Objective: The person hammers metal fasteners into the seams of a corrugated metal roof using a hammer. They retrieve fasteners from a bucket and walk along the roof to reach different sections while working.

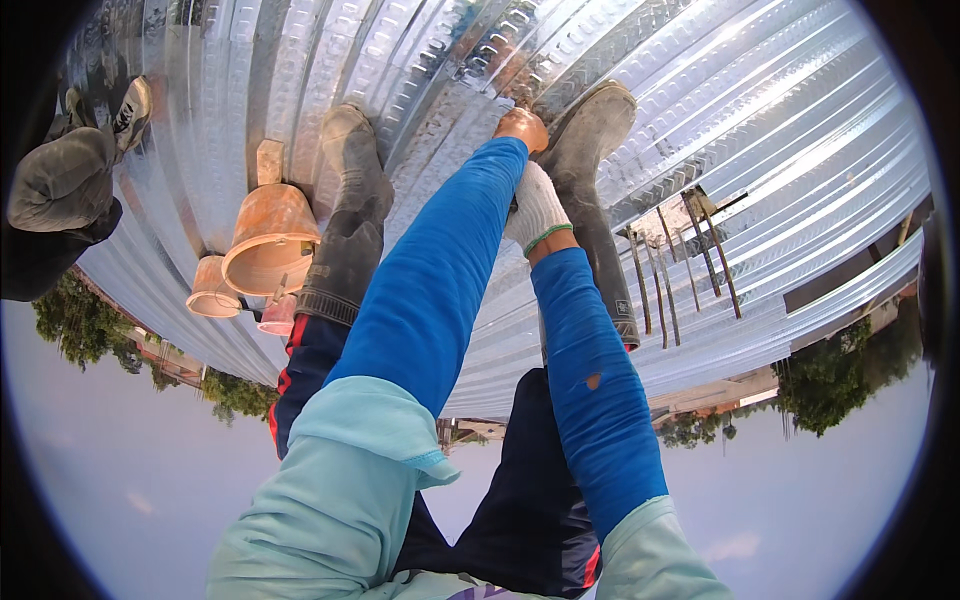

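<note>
I am bent over shiny ribbed metal decking, both arms reaching down between my rubber boots. My left hand is bare and closed, low over a dull, smeared strip of the decking beside the right boot. Whatever its fingers hold is hidden. Just behind it, my right hand wears a white knit glove and is curled closed. A small dark bit shows at the glove's edge, too little to name. My left boot stands flat on the ribs.
An orange bucket, a smaller bucket and a pink container stand left of my left boot. Several upright rods rise through an opening at right. Another person's leg is at far left.
</note>
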The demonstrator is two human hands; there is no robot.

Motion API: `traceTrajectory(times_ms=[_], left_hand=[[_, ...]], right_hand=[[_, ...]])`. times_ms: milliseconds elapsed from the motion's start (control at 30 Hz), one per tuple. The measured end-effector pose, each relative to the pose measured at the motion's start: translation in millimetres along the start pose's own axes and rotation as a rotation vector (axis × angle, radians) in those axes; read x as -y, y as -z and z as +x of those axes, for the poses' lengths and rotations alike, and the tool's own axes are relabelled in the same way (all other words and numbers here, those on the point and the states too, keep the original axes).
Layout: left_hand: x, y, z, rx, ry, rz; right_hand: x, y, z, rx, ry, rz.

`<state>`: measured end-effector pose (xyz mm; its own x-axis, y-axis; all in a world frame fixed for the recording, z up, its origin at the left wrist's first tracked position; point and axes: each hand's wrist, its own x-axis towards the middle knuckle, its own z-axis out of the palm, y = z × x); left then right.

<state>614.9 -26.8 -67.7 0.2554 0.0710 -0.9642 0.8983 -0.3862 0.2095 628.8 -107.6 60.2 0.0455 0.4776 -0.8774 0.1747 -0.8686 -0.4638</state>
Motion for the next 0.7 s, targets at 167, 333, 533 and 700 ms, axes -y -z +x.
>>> traceTrajectory(times_ms=[167, 333, 533, 700], left_hand=[[37.8, -26.2, 29.3, 0.349, -0.078, -0.662], [53.5, -28.8, 17.2, 0.522, 0.143, -1.419], [44.6, 2.7, 25.3, 0.14, 0.091, 0.06], [30.9, -4.5, -31.3, 0.421, 0.257, -1.851]], right_hand=[[-4.0, 6.5, 30.5, 0.189, -0.432, 0.059], [17.7, -0.8, 16.2, -0.074, -0.365, -0.014], [14.5, -27.1, 30.9, 0.167, -0.01, -0.085], [36.9, 26.5, 13.7, 0.081, -0.195, -0.416]])
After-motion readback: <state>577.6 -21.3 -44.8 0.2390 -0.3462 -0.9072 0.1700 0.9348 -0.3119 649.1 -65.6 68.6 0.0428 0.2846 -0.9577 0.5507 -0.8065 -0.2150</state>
